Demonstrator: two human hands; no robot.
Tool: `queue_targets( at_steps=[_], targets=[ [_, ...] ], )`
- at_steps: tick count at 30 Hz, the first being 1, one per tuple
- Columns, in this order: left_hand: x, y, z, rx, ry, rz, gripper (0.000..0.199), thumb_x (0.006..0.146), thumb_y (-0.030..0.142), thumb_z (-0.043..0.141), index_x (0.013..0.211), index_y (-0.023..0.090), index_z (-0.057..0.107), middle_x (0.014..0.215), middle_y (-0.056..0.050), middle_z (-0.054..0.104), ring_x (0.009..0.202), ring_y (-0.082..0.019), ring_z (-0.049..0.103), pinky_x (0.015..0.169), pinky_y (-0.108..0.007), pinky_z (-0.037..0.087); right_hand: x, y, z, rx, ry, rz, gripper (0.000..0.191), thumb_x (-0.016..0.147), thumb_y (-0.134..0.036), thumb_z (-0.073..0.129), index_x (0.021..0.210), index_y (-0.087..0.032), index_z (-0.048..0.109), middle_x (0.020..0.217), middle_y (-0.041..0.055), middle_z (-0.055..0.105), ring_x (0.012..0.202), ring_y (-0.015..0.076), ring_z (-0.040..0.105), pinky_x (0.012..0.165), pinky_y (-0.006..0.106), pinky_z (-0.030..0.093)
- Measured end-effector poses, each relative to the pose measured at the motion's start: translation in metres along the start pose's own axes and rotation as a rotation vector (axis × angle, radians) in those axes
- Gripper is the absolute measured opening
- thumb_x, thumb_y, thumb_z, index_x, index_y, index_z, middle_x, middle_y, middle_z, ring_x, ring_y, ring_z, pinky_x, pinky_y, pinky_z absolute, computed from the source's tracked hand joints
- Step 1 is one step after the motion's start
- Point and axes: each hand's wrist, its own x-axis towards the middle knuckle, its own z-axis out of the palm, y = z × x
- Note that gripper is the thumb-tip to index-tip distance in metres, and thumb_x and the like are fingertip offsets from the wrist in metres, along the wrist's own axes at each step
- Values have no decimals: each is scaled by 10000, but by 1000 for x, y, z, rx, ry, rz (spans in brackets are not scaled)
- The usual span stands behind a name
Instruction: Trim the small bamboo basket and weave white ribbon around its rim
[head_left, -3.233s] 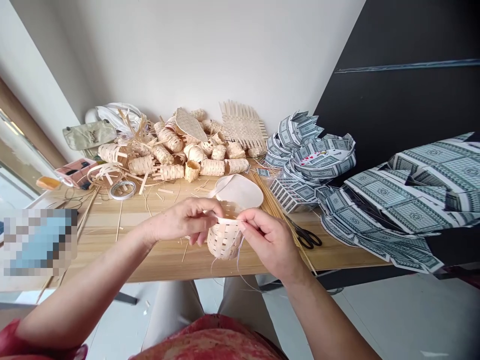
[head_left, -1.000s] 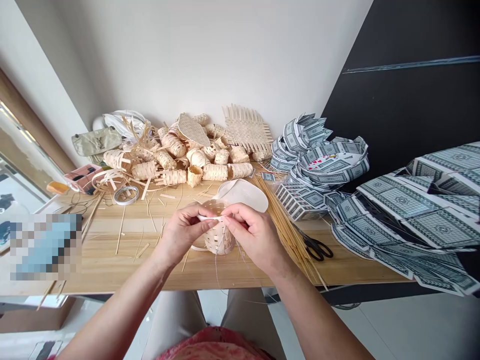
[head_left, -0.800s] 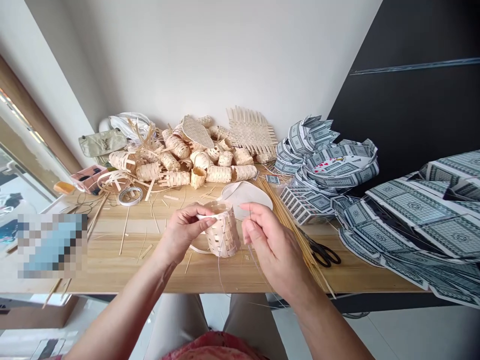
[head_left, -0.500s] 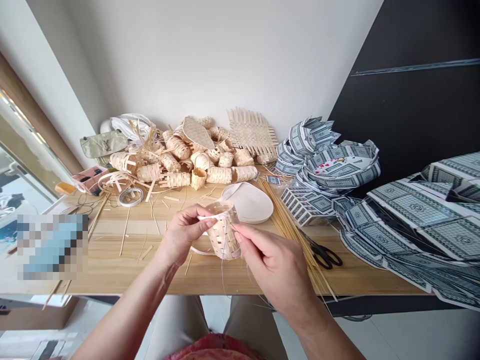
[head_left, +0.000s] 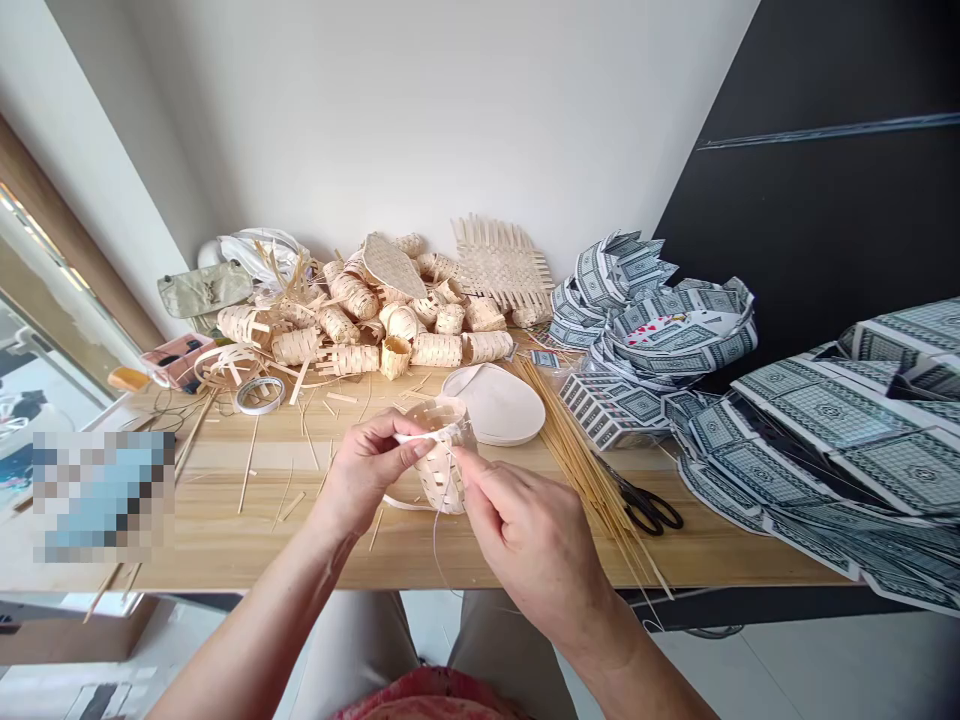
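Pale woven basket (head_left: pixel 432 484) is facing mouth-up over the table (head_left: pixel 225 530), nearly upright lengthwise. My left hand (head_left: pixel 360 470) is pinching its rim; my right hand (head_left: pixel 534 540) is hovering beside it, its fingers clamping what, I can't tell.

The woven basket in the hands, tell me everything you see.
The basket is small, pale and open-topped, woven from flat strips that look like wood, with gaps between. It is roughly upright; whether it touches the table is unclear. The left hand pinches its white-banded rim, the right hand is at its side, and thread hangs down its front.
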Motion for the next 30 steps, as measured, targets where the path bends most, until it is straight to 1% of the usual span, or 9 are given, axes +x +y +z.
queue_targets(
  at_steps=[6,9,11,14,18,21,23,25,30],
  targets=[
    [-1,0,0,47,-4,33,193,636,330,762,646,163,667,599,28,592,580,-78,495,589,-198,382,1,0,0,-7,6,-26,317,867,-70,360,967,-86,661,635,48,666,550,144,603,518,248,409],
    [-2,0,-2,135,-4,93,157,684,314,723,667,168,668,619,24,580,597,-85,502,600,-202,391,2,0,1,-16,9,-37,317,863,-59,364,984,-57,657,622,57,660,527,143,589,508,255,400],
    [-3,1,-2,260,17,185,119,708,286,698,684,173,669,641,17,573,602,-92,508,590,-204,397,1,1,2,-19,14,-39,319,858,-52,367,998,-56,653,629,59,664,528,141,591,515,253,404],
    [-5,4,0,551,71,403,73,737,225,654,682,178,664,644,10,565,585,-95,517,542,-194,390,-2,3,5,7,21,-6,321,850,-51,371,1002,-97,650,655,53,677,549,139,601,524,240,412],
    [-10,2,3,978,151,732,115,804,194,581,724,197,664,636,8,586,545,-84,524,497,-177,371,-9,3,10,129,46,125,254,844,-74,407,831,-156,647,648,29,665,522,121,571,511,220,401],
    [-14,-3,3,1207,166,903,139,841,197,546,768,201,664,636,2,602,523,-81,527,472,-183,351,-17,2,14,238,56,233,202,856,-119,431,760,-169,602,571,-10,596,465,96,499,482,204,378],
    [-17,-5,4,1289,146,958,148,853,185,529,785,202,660,632,3,607,516,-81,526,469,-190,344,-22,1,15,305,43,303,193,867,-153,434,734,-174,572,541,-29,542,451,85,454,461,194,357],
    [-20,-7,5,1321,136,985,162,858,166,515,789,204,656,622,9,606,508,-80,518,469,-197,338,-25,0,15,354,24,351,198,873,-173,430,720,-173,555,533,-38,505,454,79,428,455,189,345],
    [-24,-11,11,1310,31,1009,188,873,152,485,783,193,645,624,6,607,505,-81,503,478,-210,333,-26,3,15,403,19,380,208,866,-194,434,677,-176,517,524,-47,457,454,77,385,462,193,337]
  ],
)
